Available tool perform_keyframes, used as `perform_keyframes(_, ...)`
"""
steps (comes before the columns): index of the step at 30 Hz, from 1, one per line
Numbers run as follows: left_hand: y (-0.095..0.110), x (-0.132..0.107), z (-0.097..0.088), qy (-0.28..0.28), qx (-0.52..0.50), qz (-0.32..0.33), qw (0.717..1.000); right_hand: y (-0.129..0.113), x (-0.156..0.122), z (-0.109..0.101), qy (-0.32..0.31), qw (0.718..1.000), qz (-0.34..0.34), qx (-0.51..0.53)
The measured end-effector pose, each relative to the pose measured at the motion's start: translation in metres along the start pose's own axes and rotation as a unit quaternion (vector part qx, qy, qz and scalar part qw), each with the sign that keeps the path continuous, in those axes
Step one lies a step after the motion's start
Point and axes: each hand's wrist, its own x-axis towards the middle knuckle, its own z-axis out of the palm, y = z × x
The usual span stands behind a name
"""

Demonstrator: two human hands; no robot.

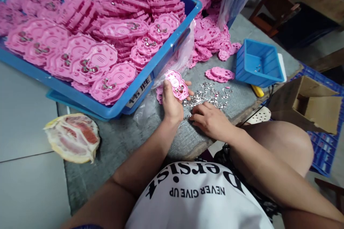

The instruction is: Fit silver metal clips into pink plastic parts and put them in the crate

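Observation:
My left hand (172, 105) is closed around a pink plastic plate (176, 84), thumb on top and fingertips showing past its right side. The plate has a scalloped edge, and small shiny metal parts sit on it. Another pink piece shows just behind it, at its left. Close by on the right, my right hand (211, 120) rests low over the table with its fingers curled at the edge of a scattered pile of small shiny metal parts (215, 94). What lies between those fingertips is too small to make out.
A large blue crate (158, 59) full of pink plates fills the upper left. More pink plates (209, 39) are heaped behind the metal pile, near a small blue bin (259, 61). A cut pomelo (72, 136) lies at left; a cardboard box (314, 107) stands at right.

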Motion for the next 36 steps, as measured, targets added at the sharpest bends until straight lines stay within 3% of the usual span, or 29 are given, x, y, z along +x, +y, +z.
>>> perform_keyframes(11, -0.005, 0.007, -0.005, -0.012, -0.012, 0.024, 1.000, 0.018, 0.000, -0.007, 0.052, 0.995, 0.072, -0.045)
perform_keyframes(17, -0.004, 0.007, -0.004, -0.002, -0.007, 0.030, 1.000, 0.009, 0.008, 0.004, 0.092, 0.993, 0.053, -0.059)
perform_keyframes(25, -0.003, 0.003, -0.003, -0.007, -0.001, 0.028, 1.000, 0.002, 0.025, 0.019, 0.081, 0.986, 0.038, -0.139)
perform_keyframes(28, -0.004, 0.002, -0.003, -0.014, -0.012, 0.026, 1.000, 0.005, 0.026, 0.019, 0.084, 0.990, 0.070, -0.087)
perform_keyframes(30, -0.005, 0.001, -0.002, -0.017, -0.012, 0.025, 0.999, 0.009, 0.024, 0.016, 0.119, 0.986, 0.115, 0.003)
perform_keyframes(33, -0.006, -0.002, -0.001, -0.037, 0.006, 0.014, 0.999, 0.019, 0.019, 0.005, 0.187, 0.946, 0.200, 0.171)
perform_keyframes(36, -0.007, -0.006, 0.001, -0.059, 0.023, -0.008, 0.998, 0.027, 0.013, -0.007, 0.209, 0.902, 0.272, 0.263)
